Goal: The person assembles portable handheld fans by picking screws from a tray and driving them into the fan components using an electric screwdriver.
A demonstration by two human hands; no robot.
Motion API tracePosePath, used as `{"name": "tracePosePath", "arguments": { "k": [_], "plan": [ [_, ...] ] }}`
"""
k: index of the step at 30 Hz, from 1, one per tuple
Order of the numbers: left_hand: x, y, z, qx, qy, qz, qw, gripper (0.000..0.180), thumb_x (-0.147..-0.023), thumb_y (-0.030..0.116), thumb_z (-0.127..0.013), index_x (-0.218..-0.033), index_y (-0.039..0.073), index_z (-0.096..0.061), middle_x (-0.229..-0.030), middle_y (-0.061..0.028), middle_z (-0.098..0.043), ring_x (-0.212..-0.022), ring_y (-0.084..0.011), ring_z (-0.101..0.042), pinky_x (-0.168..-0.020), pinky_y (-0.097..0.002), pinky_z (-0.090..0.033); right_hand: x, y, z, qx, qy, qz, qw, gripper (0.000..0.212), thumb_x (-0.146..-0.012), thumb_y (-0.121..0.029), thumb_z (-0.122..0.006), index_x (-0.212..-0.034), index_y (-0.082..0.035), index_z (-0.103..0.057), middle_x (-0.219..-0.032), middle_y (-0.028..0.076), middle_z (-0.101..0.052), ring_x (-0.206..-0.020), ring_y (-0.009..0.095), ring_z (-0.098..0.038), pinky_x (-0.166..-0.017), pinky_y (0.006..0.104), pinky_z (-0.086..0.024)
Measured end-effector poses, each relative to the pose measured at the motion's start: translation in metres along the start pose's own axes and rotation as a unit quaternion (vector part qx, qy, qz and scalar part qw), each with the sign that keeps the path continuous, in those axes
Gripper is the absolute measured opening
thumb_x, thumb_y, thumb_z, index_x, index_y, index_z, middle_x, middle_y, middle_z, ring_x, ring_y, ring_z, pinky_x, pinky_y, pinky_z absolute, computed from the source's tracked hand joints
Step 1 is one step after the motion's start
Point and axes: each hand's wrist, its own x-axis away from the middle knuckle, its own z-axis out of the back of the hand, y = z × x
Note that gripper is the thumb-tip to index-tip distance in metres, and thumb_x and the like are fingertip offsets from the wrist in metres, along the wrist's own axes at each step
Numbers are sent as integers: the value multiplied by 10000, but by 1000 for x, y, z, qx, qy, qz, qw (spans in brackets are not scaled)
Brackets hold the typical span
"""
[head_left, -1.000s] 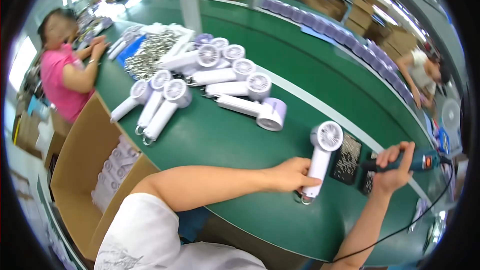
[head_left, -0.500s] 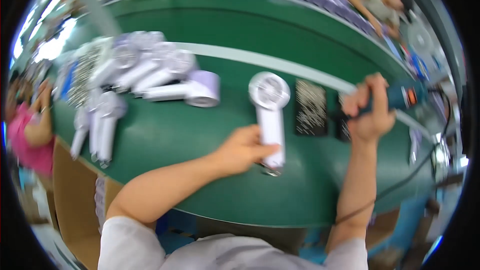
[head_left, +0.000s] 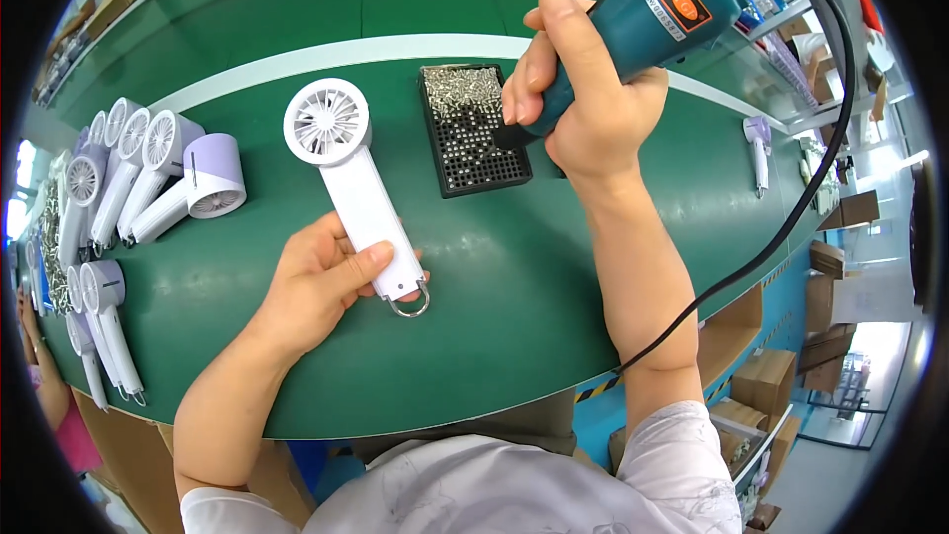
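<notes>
Head view, looking straight down: the left hand (head_left: 321,282) is curled around the lower handle of a white plastic handheld fan with a round grilled head (head_left: 354,188), which lies flat on the green worktop (head_left: 494,297), its metal hanging loop (head_left: 408,302) pointing toward the person. The right hand (head_left: 583,104) is wrapped tight around a teal electric screwdriver with a black cord (head_left: 647,15), its tip lowered onto a black square tray filled with small silver screws (head_left: 473,129) just right of the fan's head. Whether a screw already sits on the bit I cannot tell.

To my eye the step is picking up a screw. It goes best with the bit held upright over one pocket of the tray, so the screw seats squarely, and with the left hand pinning the fan so it does not slide or roll. The cord trails off the worktop's near edge and should stay loose.

Off to the left lie a row of finished white and lilac fans (head_left: 138,173). A small lilac fan (head_left: 758,148) lies apart on the far right.
</notes>
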Motion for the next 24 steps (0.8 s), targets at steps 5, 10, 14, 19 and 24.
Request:
{"name": "tracePosePath", "arguments": {
  "k": [5,10,14,19,24],
  "plan": [
    [-1,1,2,-10,-5,-1,1000,415,-992,183,-655,-1310,-44,-515,-1111,-218,-686,-1009,-343,-717,-868,-448,-599,1,2,-3,5,0,0,1000,217,-959,-133,-680,-932,75,-625,-574,80,-552,-402,172,-528,-387,342,-461],
    [-1,2,3,-13,-9,1,1000,411,-992,181,-658,-1309,-40,-519,-1110,-214,-689,-1006,-340,-719,-871,-449,-596,-1,6,-2,-4,-6,2,1000,214,-962,-133,-677,-937,73,-626,-574,78,-552,-401,170,-528,-388,342,-465],
    [-2,3,2,-9,-5,5,1000,404,-992,172,-656,-1307,-42,-522,-1112,-216,-689,-997,-339,-722,-872,-450,-596,-2,9,-2,5,-11,9,1000,218,-963,-140,-676,-939,70,-623,-573,76,-550,-400,168,-527,-388,342,-464],
    [-3,3,-1,-9,-5,4,1000,391,-996,164,-650,-1307,-37,-524,-1112,-210,-691,-992,-333,-724,-874,-451,-597,-2,6,0,6,-6,4,1000,220,-961,-141,-677,-933,69,-620,-571,76,-548,-398,168,-524,-386,341,-462],
    [-1,1,3,-11,-10,0,1000,382,-998,159,-648,-1304,-30,-521,-1111,-205,-692,-996,-328,-724,-877,-445,-596,0,7,-3,6,-20,1,1000,199,-964,-124,-663,-929,66,-616,-576,80,-547,-397,169,-517,-390,342,-463]
  ]
}}
